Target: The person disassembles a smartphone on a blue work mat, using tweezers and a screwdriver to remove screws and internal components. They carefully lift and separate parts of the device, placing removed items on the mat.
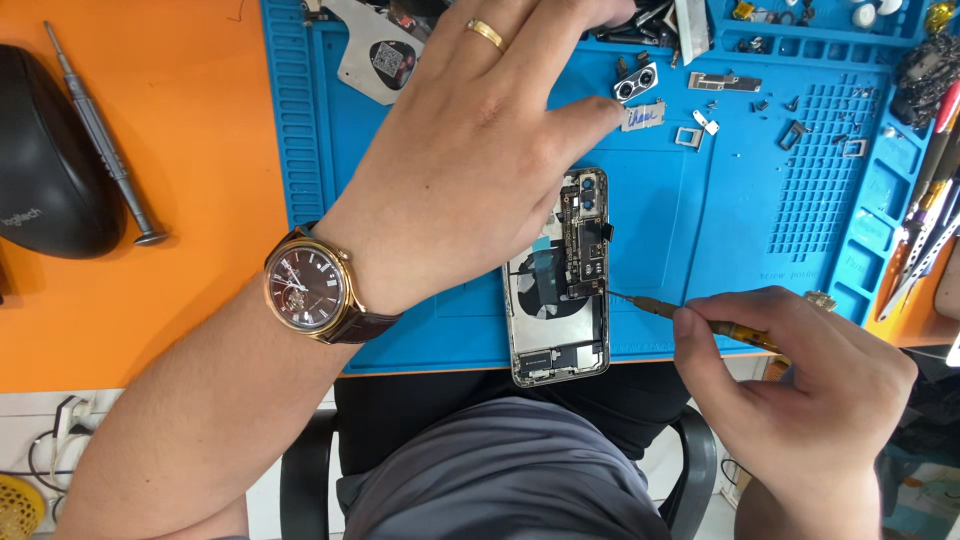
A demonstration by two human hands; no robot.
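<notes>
So we've got the opened phone (558,280) lying back-off near the front edge of the blue repair mat (700,230), camera end pointing away from us, and everything else is easiest to place from there. Our left hand (470,160) is spread flat with the fingers loose and apart, covering the mat just left of the phone and touching its upper left edge, so it's pressing rather than gripping anything (gold ring on one finger, brown-dial wristwatch (308,288) on the wrist down-left of the phone). Our right hand (790,370) sits right of the phone, thumb and fingers pinched shut on a thin screwdriver (690,318) with a yellowish handle, and its tip reaches the phone's right side about halfway down; whether the tip is actually seated in a screw we can't tell, it's too small. Just beyond the phone's top end there's a loose camera module (636,84) and a little labelled tag (643,116), with small brackets and screws scattered up-right of it. Well left of the phone, off the mat on the orange table (150,320), lie a grey screwdriver (97,132) and a black mouse (45,160).
</notes>
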